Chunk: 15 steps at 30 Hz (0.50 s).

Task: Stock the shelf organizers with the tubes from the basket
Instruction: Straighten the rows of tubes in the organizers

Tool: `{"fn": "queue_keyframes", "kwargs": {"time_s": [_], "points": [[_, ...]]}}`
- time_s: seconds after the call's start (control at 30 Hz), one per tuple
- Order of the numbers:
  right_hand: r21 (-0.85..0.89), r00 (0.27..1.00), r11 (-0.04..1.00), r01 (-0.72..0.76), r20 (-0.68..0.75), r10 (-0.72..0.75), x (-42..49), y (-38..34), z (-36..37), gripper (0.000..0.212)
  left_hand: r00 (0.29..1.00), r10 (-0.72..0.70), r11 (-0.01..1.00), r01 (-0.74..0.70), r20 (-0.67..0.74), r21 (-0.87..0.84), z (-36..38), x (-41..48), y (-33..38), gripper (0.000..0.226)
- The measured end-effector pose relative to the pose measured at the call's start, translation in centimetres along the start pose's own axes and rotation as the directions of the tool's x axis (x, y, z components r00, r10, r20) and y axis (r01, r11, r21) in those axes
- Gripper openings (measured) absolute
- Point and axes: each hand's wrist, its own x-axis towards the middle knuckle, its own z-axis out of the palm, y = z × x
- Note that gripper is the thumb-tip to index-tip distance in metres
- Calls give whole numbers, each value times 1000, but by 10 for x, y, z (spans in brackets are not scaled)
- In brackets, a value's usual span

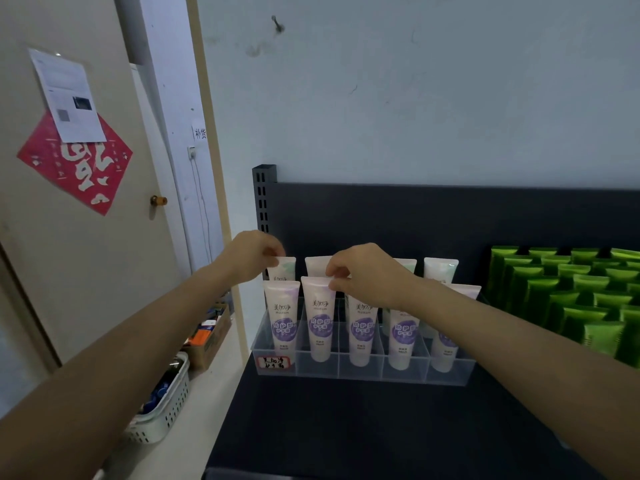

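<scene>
A dark shelf (346, 427) has an open stretch of surface in front of a clear organizer (360, 370), and both forearms reach across it. Each of the organizer's five front compartments holds an upright tube, with rear tubes (440, 270) just behind, so the only way in is from above. A left hand (254, 252) pinches the top of the rear-left tube (285, 268) and a right hand (363, 275) pinches the second front tube (320, 320), crowding the air over the left half. A black back panel (415, 216) closes the rear, and a slotted post (263, 195) closes the rear-left corner. Packed green tubes (571, 296) block the right side. Left of the shelf, a white basket (166, 410) and a cardboard box (207, 344) sit on a pale counter (214, 386).
</scene>
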Motion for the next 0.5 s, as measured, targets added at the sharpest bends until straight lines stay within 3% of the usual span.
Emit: {"fn": "queue_keyframes", "kwargs": {"time_s": [0.33,0.5], "points": [[20,1000,1000,-7,-13,8,-1,0,0,29,998,-60,998,60,25,-13,0,0,4,24],[20,999,1000,1,-38,-1,-11,3,-5,28,994,-83,993,77,-68,-90,-10,-9,5,25]]}}
